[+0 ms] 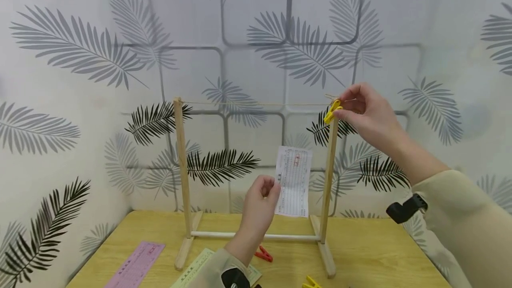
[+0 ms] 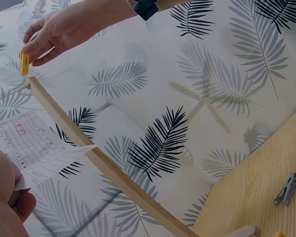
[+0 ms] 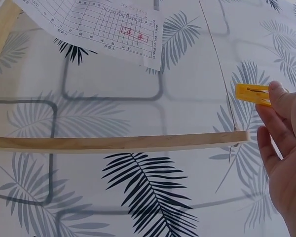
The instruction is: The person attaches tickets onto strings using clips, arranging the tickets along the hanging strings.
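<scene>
My left hand (image 1: 260, 203) pinches a white printed slip (image 1: 294, 181) with a red stamp by its left edge, holding it upright below the string (image 1: 256, 103). A yellow clothespin (image 1: 332, 111) is pinched between the thumb and fingers of my right hand (image 1: 370, 112), close by the top of the right post (image 1: 330, 177) of a wooden frame. In the right wrist view the clothespin (image 3: 252, 93) points toward the string (image 3: 219, 64), a little apart from it. The slip (image 2: 34, 148) bends and overlaps the post in the left wrist view.
On the wooden table (image 1: 368, 252) lie a pink slip (image 1: 136, 263), a green slip (image 1: 196, 268), a red clothespin (image 1: 264, 254) and another yellow clothespin (image 1: 310, 282). A grey clothespin (image 2: 286, 189) shows in the left wrist view. The left post (image 1: 182, 168) stands on a foot.
</scene>
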